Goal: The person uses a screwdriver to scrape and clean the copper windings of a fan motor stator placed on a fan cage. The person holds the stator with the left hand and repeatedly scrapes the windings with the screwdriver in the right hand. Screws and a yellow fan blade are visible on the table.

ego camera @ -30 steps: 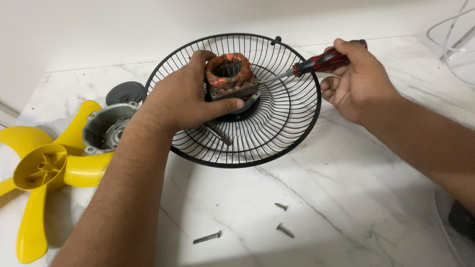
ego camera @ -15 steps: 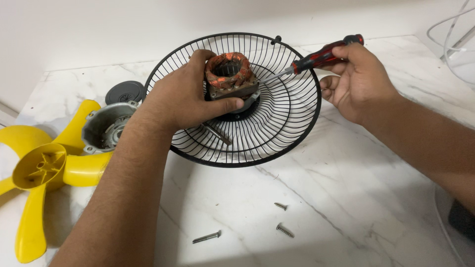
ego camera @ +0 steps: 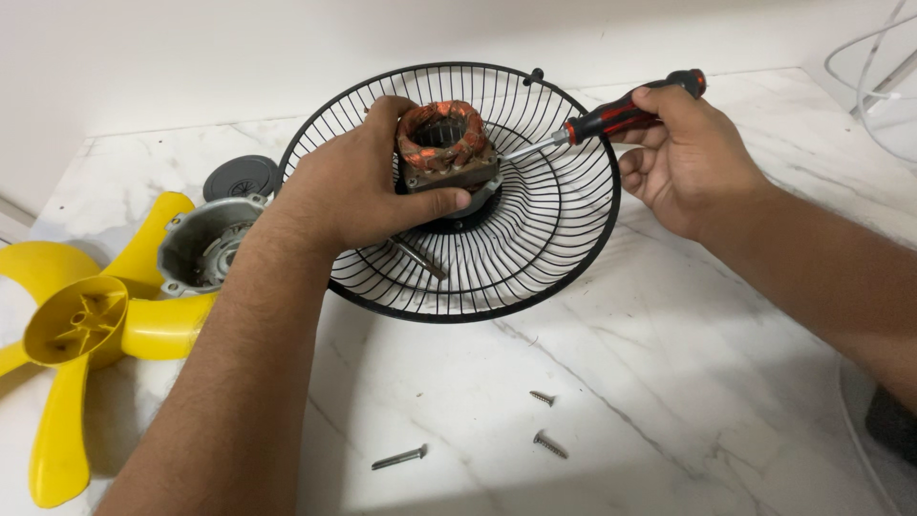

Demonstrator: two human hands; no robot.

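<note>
Left hand (ego camera: 358, 196) clamped on copper-wound fan motor (ego camera: 446, 153) seated mid black wire fan guard (ego camera: 458, 191) on marble counter (ego camera: 669, 382); right hand (ego camera: 683, 158) gripping red-handled screwdriver (ego camera: 611, 117), tip at motor flank; risk: slipping tip gouging windings.

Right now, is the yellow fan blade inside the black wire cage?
No, the yellow fan blade lies on the marble table, left of the black wire cage.

right hand (ego camera: 690, 158) | lifted screwdriver (ego camera: 611, 119) handle higher | tip still at motor (ego camera: 447, 153)
</note>
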